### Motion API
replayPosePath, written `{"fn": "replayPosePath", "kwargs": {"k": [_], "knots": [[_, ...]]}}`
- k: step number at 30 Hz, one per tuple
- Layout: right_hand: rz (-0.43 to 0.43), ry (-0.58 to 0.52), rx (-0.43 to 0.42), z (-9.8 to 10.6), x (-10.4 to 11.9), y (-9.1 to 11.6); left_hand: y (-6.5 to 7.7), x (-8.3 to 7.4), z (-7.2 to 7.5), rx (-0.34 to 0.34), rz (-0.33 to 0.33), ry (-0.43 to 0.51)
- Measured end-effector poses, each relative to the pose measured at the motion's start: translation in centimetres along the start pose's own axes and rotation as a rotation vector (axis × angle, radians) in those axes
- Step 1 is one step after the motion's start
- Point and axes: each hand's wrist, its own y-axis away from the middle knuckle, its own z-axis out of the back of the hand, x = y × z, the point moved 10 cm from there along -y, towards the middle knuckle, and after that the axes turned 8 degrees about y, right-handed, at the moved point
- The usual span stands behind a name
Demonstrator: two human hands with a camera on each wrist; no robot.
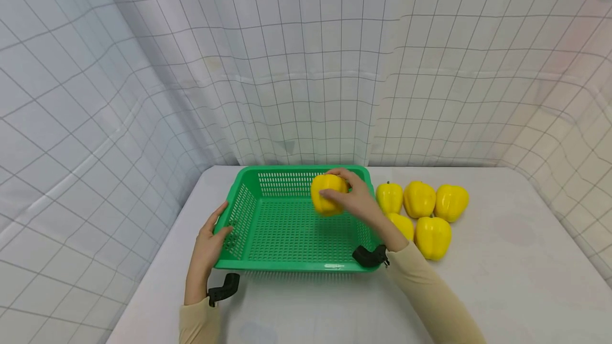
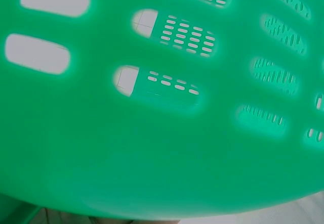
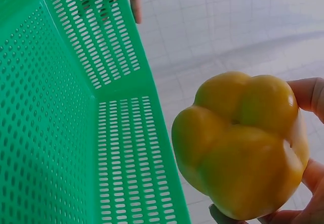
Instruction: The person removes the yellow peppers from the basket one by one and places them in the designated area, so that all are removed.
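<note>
A yellow bell pepper [image 1: 325, 195] is in my right hand [image 1: 356, 195], held over the right part of a green plastic basket [image 1: 298, 266]. In the right wrist view the pepper's lobed bottom [image 3: 238, 143] faces the camera, with fingertips on its right side. My left hand [image 1: 208, 243] grips the basket's left rim, its thumb on the inner side and the fingers outside. The perforated wall [image 2: 152, 148] of the basket fills the left wrist view and hides nearly all of that hand.
Several more yellow bell peppers [image 1: 419, 199] lie in a group on the white table [image 1: 507, 280], just right of the basket. White gridded curtains [image 1: 306, 68] hang behind the table and along both sides. A black wrist mount [image 1: 370, 256] overlaps the basket's front right corner.
</note>
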Motion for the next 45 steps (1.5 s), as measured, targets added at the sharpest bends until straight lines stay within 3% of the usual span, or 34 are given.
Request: {"fn": "replayPosePath", "kwargs": {"k": [5, 11, 22, 45], "knots": [[-0.031, 0.037, -0.068, 1.7, -0.7, 1.1, -0.1, 0.0, 0.0, 0.000, 0.003, -0.002], [-0.065, -0.011, -0.151, 3.6, -1.5, 2.6, 0.0, 0.0, 0.1, -0.003, 0.011, -0.006], [-0.115, -0.010, -0.206, 6.6, -3.2, 5.2, 0.0, 0.0, 0.0, 0.003, -0.001, -0.011], [-0.220, 0.098, -0.510, 16.9, -8.0, 12.5, 0.1, -0.2, 0.0, 0.004, -0.004, -0.017]]}}
